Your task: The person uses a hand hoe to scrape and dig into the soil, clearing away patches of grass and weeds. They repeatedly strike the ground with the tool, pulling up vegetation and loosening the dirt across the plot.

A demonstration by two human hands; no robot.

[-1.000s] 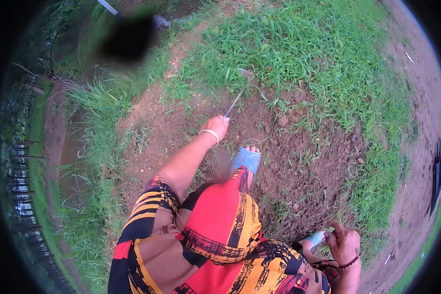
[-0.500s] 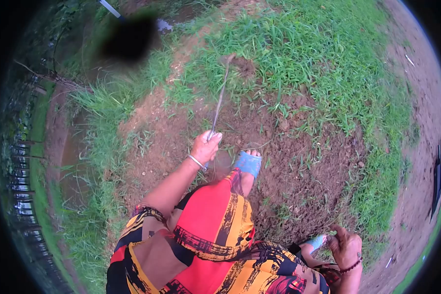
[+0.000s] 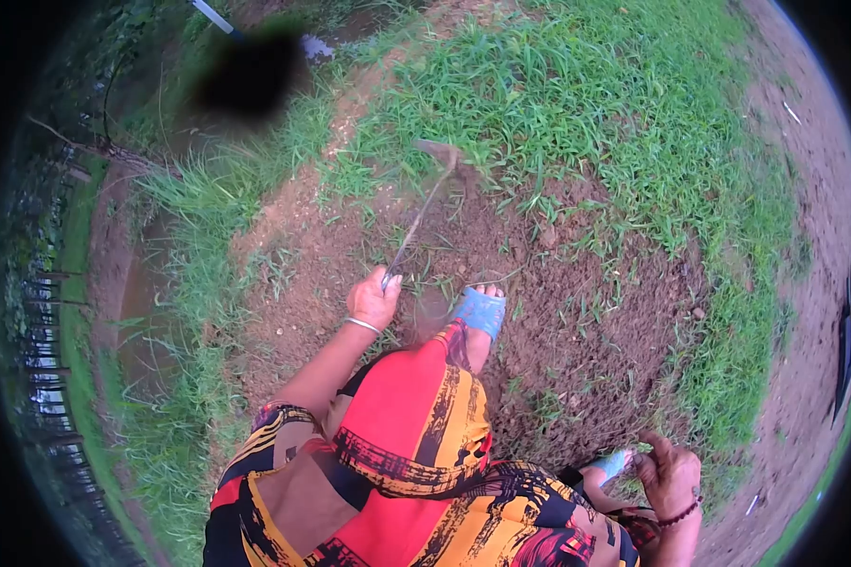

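My left hand (image 3: 373,300) is closed around the lower end of a hoe (image 3: 416,223), whose thin handle slants up and to the right. Its flat metal blade (image 3: 437,151) is turned to the left, at the border between dug brown soil (image 3: 596,321) and green grass (image 3: 577,104). At the lower right, my right hand (image 3: 669,480) hangs beside my rear foot with nothing in it, fingers loosely bent and the index finger apart from the thumb.
My front foot in a blue slipper (image 3: 482,312) stands on the soil close to the hoe handle. The other slipper (image 3: 615,464) shows near my right hand. A muddy water channel (image 3: 147,283) runs along the left, and a bare dirt path (image 3: 813,180) lies at the right.
My left hand has drawn the hoe back toward me and to the left. The blade has come out of the grass edge and turned leftward. My right hand has barely moved.
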